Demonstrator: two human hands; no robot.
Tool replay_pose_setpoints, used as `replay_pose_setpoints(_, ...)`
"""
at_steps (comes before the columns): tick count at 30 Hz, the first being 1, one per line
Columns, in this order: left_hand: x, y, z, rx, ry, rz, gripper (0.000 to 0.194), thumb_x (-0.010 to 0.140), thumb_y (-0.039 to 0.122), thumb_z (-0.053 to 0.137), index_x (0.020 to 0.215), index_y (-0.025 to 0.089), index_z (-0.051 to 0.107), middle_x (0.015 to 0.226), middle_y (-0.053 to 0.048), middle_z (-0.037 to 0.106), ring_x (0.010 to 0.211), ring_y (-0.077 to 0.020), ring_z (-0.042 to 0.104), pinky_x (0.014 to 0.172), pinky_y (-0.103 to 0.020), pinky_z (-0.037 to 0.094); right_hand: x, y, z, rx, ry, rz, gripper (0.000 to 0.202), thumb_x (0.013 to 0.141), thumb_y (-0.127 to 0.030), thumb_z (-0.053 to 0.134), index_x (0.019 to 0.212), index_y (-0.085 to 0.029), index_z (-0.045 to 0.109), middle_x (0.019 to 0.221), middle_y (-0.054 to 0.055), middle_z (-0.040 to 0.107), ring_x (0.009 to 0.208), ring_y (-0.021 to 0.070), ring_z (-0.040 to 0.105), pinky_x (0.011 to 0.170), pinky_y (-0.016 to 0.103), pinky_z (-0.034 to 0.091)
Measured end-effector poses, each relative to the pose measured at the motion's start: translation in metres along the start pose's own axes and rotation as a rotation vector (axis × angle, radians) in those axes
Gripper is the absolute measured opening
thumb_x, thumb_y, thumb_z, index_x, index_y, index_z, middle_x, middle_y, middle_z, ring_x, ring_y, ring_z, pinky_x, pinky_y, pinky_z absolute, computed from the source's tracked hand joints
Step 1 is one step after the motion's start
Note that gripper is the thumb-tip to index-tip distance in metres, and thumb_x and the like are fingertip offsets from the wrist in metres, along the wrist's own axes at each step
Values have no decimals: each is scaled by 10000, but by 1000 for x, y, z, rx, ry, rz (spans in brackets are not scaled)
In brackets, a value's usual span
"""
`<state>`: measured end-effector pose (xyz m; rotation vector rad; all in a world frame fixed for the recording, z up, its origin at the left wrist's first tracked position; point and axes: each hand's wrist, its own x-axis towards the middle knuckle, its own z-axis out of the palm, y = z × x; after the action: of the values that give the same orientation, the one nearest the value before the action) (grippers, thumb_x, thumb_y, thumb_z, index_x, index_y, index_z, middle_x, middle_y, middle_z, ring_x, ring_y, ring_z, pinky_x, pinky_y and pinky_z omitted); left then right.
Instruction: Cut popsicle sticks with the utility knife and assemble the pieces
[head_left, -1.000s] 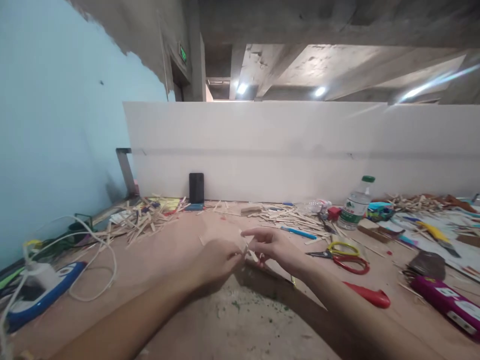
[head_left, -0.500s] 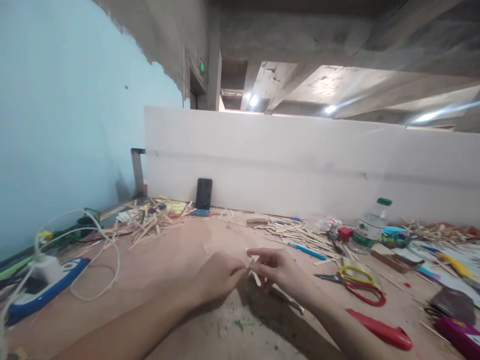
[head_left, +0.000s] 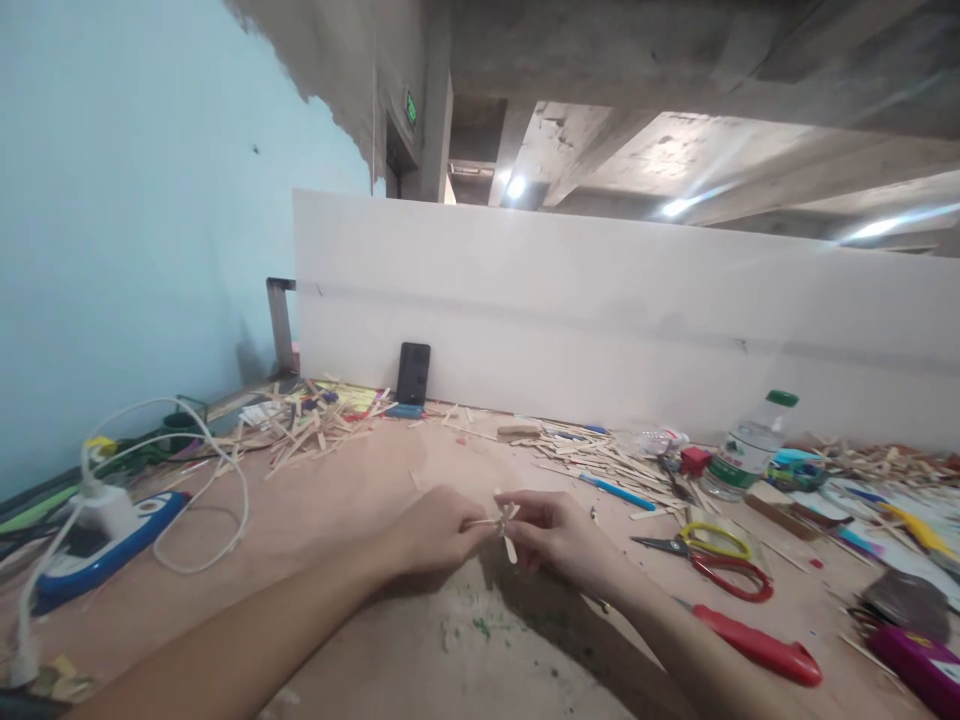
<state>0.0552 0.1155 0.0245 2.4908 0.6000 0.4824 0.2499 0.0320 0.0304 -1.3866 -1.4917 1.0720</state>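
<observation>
Head view: crossed wooden sticks (head_left: 508, 532) between both hands' fingertips (head_left: 491, 530).

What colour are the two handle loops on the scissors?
The scissors have one yellow loop and one red loop, seen best in the head view.

The phone (head_left: 413, 374) leans on what seems the partition (head_left: 480, 300), left of the bottle (head_left: 750, 445) and scissors (head_left: 709, 560).

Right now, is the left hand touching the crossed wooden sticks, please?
Touching: the head view shows the left hand pinching one arm of the crossed wooden sticks between thumb and fingers.
</observation>
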Motion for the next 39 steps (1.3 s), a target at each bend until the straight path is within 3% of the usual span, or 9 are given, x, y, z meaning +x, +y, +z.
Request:
replay_pose_setpoints(4,1,3,1,-34,-4,-28,401,960,356,495,607,167,511,570,35,457,567,-114,421,567,-273,253,-3,-1,2,-49,14,6,555,779,-380,673,1260,-106,721,614,-26,648,503,149,604,500,268,505)
replay_pose_setpoints(9,2,5,1,-87,-23,-51,424,952,422,481,618,165,524,589,25,482,594,-125,433,576,-273,250,-4,-1,-4,-155,29,10,591,816,-381,660,1333,-97,707,576,-35,624,397,124,462,415,260,364)
replay_pose_setpoints(12,3,2,0,-140,-30,-80,436,929,451,498,595,172,482,581,33,434,595,-123,401,571,-268,250,-3,-4,-13,-224,100,-72,487,804,-388,684,1205,-127,778,599,-24,605,542,149,518,542,275,413)
replay_pose_setpoints(16,4,-1,-3,-245,-37,-132,410,889,451,535,588,184,454,583,43,402,581,-117,377,550,-264,256,-5,-11,-26,-255,131,-162,290,756,-387,704,941,-184,796,958,65,746,899,221,652,762,304,507)
replay_pose_setpoints(18,3,-1,-3,-308,-48,-170,404,884,455,543,591,189,462,561,46,411,545,-116,378,526,-267,252,-6,-13,-28,-262,96,-165,235,745,-383,720,868,-192,781,1020,80,764,967,246,670,791,313,521)
replay_pose_setpoints(25,3,3,-1,-462,-31,-220,350,849,407,592,595,184,501,543,49,429,516,-107,363,507,-263,233,-7,-9,-16,-239,-50,-131,320,827,-398,614,913,-171,822,708,35,704,561,152,543,558,276,435)
replay_pose_setpoints(30,3,1,-2,-525,-67,-235,406,860,463,620,583,184,516,491,44,454,458,-102,364,481,-259,236,-7,-9,-18,-220,47,-113,432,805,-428,650,1045,-100,795,705,55,710,565,164,587,580,280,469)
replay_pose_setpoints(36,0,1,0,-565,-111,-245,378,878,469,600,632,185,568,433,42,481,379,-111,413,434,-242,282,-6,-8,-13,-200,71,-130,314,792,-384,611,814,-151,821,524,11,600,496,148,524,524,262,422)
replay_pose_setpoints(39,1,1,-1,-565,-118,-236,378,867,455,610,612,177,578,426,30,503,378,-110,431,434,-235,294,-5,-2,-9,-192,97,-133,357,798,-384,598,869,-135,843,497,7,573,462,138,474,488,260,369)
